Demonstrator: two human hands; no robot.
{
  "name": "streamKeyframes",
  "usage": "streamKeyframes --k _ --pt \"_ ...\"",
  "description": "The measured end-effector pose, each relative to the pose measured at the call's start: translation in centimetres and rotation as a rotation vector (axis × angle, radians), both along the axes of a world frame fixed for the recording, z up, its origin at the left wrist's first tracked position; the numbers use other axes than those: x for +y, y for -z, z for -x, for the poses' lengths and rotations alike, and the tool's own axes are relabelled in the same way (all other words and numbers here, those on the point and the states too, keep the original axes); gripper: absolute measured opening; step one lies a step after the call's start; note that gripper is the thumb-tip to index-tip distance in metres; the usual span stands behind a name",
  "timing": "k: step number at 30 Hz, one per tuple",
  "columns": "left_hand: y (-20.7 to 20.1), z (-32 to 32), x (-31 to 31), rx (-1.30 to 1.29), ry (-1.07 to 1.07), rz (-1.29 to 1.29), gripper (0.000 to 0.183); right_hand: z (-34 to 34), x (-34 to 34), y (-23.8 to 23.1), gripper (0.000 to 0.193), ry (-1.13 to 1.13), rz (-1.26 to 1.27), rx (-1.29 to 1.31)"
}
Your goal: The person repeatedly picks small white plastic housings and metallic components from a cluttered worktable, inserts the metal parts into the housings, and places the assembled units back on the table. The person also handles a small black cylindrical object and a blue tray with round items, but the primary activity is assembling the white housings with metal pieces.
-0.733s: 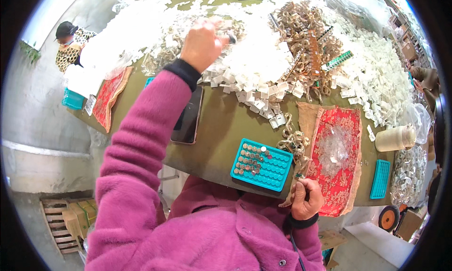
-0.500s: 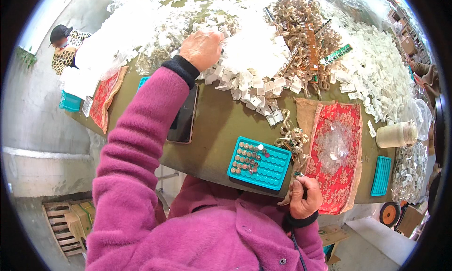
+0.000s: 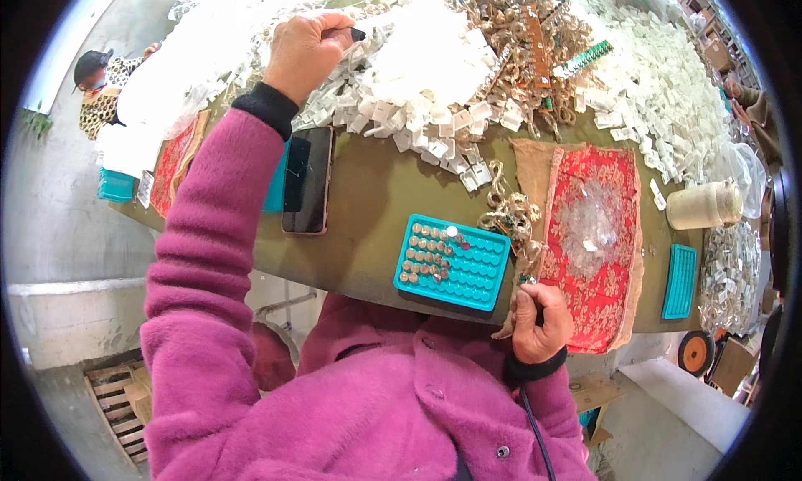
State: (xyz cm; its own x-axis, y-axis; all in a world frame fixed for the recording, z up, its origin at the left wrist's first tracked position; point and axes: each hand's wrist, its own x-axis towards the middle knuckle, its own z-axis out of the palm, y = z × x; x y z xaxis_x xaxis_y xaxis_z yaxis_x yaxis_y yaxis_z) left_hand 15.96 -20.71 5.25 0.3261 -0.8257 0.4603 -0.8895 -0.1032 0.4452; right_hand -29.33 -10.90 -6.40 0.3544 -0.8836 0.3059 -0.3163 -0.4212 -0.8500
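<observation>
My left hand (image 3: 307, 57) reaches far over the table with its fingers pinched. A small black piece (image 3: 357, 34) shows at its fingertips, beside the heap of small white pieces (image 3: 418, 118). Close to my body, my right hand (image 3: 540, 321) is closed, thumb against forefinger. A tiny shiny object (image 3: 526, 280) shows at its tips, too small to name, by the lower end of a tangle of gold-coloured loops (image 3: 511, 210). Between my hands lies a turquoise tray (image 3: 484, 268) with rows of round hollows. Small round metallic pieces (image 3: 426, 255) fill its left part, with one white disc (image 3: 452, 231).
A dark phone (image 3: 307, 180) lies below my left forearm. On the right are a red floral cloth (image 3: 597, 306) bearing clear bits (image 3: 591, 230), a cloudy jar (image 3: 704, 205) and another turquoise tray (image 3: 680, 282). Brown loops (image 3: 501, 30) are heaped behind. Another person (image 3: 100, 93) is far left.
My left hand has moved up and left, away from the pile, and a black piece now shows at its fingertips. My right hand stays closed in nearly the same place. The view has shifted slightly.
</observation>
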Motion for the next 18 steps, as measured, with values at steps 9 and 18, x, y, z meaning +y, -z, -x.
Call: streamKeyframes --k 9,18 --pt "4.7 12.8 2.2 -0.362 0.641 0.051 0.023 -0.2 -0.1 0.1 0.011 -0.002 0.029 -0.023" --pt "7.2 10.5 6.1 -0.284 0.409 0.011 0.014 0.0 0.0 0.3 0.013 -0.001 0.087 -0.028"
